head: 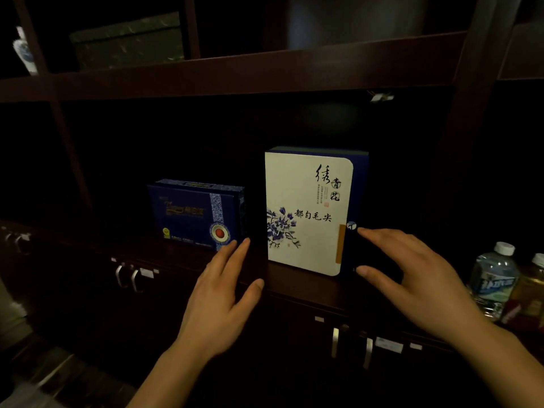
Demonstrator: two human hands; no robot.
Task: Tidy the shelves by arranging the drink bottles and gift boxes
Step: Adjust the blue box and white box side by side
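A white gift box [306, 213] with blue flowers and black characters stands upright on the dark wooden shelf [294, 285]. A smaller dark blue gift box [194, 213] stands to its left, a gap between them. My left hand [219, 295] hovers open in front of that gap, fingers spread, touching neither box. On the white box's right side is my right hand [412, 275], open, its fingertips at or just off the box's dark blue edge. A clear water bottle [493, 278] and an amber drink bottle [530, 290] stand at the far right.
Cabinet doors with metal handles [350, 346] run below the shelf. A dark textured box [129, 39] sits on the upper shelf, with a blue-and-white bottle [25, 51] at the far left. Wooden uprights divide the compartments.
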